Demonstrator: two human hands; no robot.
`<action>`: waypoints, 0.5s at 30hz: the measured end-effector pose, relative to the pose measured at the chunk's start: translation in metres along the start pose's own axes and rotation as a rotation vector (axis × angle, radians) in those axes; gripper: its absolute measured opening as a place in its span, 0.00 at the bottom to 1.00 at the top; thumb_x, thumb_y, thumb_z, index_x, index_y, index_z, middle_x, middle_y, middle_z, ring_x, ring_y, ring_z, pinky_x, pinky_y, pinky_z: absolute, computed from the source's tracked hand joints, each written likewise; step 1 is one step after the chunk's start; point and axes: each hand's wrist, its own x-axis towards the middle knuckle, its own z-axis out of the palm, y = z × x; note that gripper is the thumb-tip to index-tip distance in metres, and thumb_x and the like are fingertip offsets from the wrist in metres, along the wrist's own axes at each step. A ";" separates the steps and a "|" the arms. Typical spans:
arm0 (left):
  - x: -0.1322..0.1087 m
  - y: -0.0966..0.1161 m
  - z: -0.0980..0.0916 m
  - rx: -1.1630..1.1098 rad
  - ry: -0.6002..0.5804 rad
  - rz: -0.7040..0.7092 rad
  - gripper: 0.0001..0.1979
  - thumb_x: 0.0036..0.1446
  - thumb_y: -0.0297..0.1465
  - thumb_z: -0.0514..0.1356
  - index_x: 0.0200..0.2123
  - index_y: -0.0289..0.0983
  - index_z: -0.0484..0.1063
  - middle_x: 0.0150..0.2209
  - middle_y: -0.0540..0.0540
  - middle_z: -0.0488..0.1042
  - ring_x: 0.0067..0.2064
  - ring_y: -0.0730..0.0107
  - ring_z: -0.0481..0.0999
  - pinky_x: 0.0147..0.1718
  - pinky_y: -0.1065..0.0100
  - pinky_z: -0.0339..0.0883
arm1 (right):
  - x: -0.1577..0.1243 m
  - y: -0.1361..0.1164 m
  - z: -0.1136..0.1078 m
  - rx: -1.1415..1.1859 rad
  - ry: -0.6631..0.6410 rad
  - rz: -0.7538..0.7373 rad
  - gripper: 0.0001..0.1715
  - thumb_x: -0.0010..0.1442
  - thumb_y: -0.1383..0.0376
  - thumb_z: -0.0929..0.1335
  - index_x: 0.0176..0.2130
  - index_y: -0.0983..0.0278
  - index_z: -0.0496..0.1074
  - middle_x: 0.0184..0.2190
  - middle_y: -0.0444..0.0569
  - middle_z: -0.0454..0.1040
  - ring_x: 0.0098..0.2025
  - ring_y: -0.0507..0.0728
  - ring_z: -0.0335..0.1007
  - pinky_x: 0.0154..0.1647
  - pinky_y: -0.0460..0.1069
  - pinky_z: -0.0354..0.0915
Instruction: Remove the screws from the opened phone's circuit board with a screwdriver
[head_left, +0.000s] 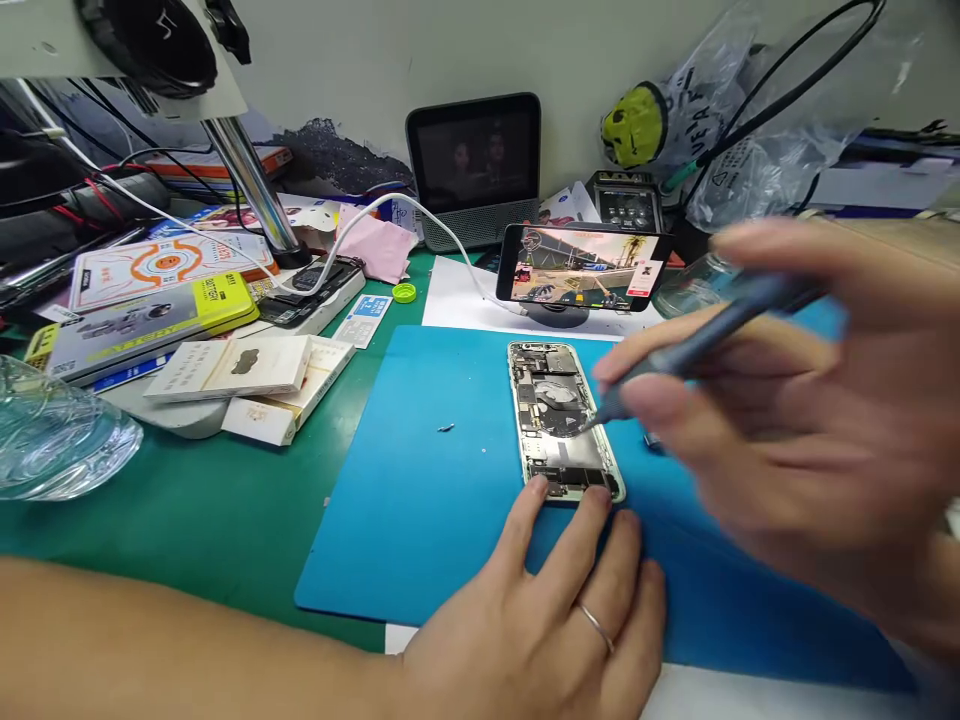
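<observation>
An opened smartphone (568, 425) lies face up on the blue mat (409, 500), its boards and inner parts exposed. My left hand (562, 600), with a ring on one finger, is spread out, and its fingertips rest on the near edge of the phone. Above the phone's right side, my right hand (795, 420) is closed around a slim grey screwdriver (697, 335). The tool's thin tip points down at the middle of the phone; whether it touches cannot be made out. A small dark piece (446, 428) sits on the mat left of the phone.
A propped phone (585, 266) playing a game and a smart display (474, 165) stand behind. To the left are white boxes (232, 368), a yellow-grey battery box (150, 322), another opened phone (311, 290) and a glass dish (64, 440). A metal post (251, 185) rises there.
</observation>
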 end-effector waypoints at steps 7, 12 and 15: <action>-0.002 0.013 0.014 0.006 0.054 -0.069 0.16 0.82 0.37 0.59 0.63 0.54 0.82 0.65 0.57 0.83 0.70 0.59 0.78 0.64 0.52 0.80 | -0.028 0.038 0.017 0.037 -0.017 -0.084 0.50 0.67 0.75 0.77 0.76 0.39 0.69 0.62 0.45 0.83 0.42 0.59 0.88 0.40 0.56 0.89; -0.008 0.022 0.022 -0.030 0.080 -0.127 0.14 0.77 0.37 0.67 0.62 0.53 0.84 0.68 0.54 0.82 0.74 0.54 0.73 0.70 0.48 0.76 | -0.031 0.042 0.008 0.003 -0.071 -0.041 0.48 0.68 0.72 0.77 0.76 0.37 0.69 0.62 0.41 0.85 0.43 0.60 0.89 0.48 0.59 0.90; -0.008 0.025 0.025 -0.041 0.096 -0.138 0.14 0.76 0.38 0.68 0.61 0.53 0.84 0.68 0.54 0.81 0.75 0.54 0.72 0.72 0.49 0.73 | -0.026 0.041 0.007 -0.037 -0.013 -0.064 0.46 0.67 0.71 0.80 0.75 0.41 0.72 0.61 0.42 0.85 0.43 0.59 0.90 0.55 0.59 0.90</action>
